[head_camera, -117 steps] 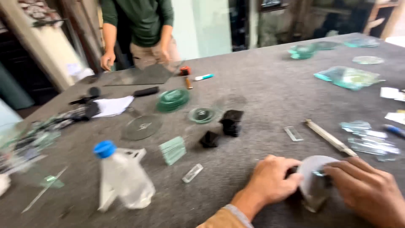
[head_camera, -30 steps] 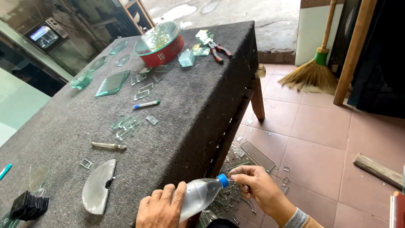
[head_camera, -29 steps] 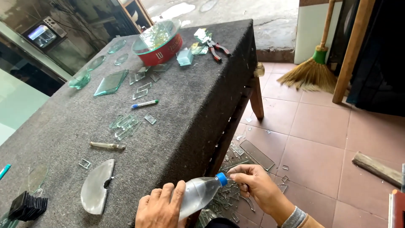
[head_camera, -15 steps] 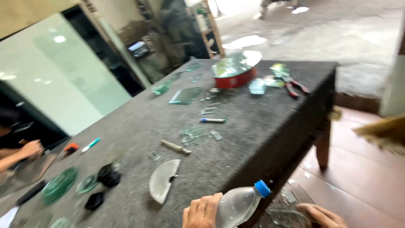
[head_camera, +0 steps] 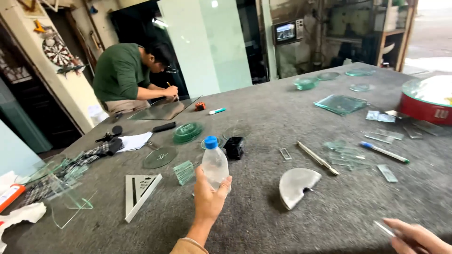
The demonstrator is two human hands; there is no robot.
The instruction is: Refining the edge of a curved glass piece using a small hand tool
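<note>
My left hand grips a clear plastic bottle with a blue cap, held upright over the grey felt table. My right hand is at the lower right corner, fingers closed around a thin glass strip. A half-round grey piece lies on the table between my hands. A small black block stands just behind the bottle, and a stack of small green glass tiles lies to its left.
A person in a green shirt bends over a glass sheet at the far edge. Round glass discs, a metal triangle square, a blue-capped pen, glass offcuts and a red round tin lie around.
The view swung from the table's end and floor back over the tabletop. My left hand brought the bottle up from beside the table edge and now holds it upright; my right hand let go of it.
</note>
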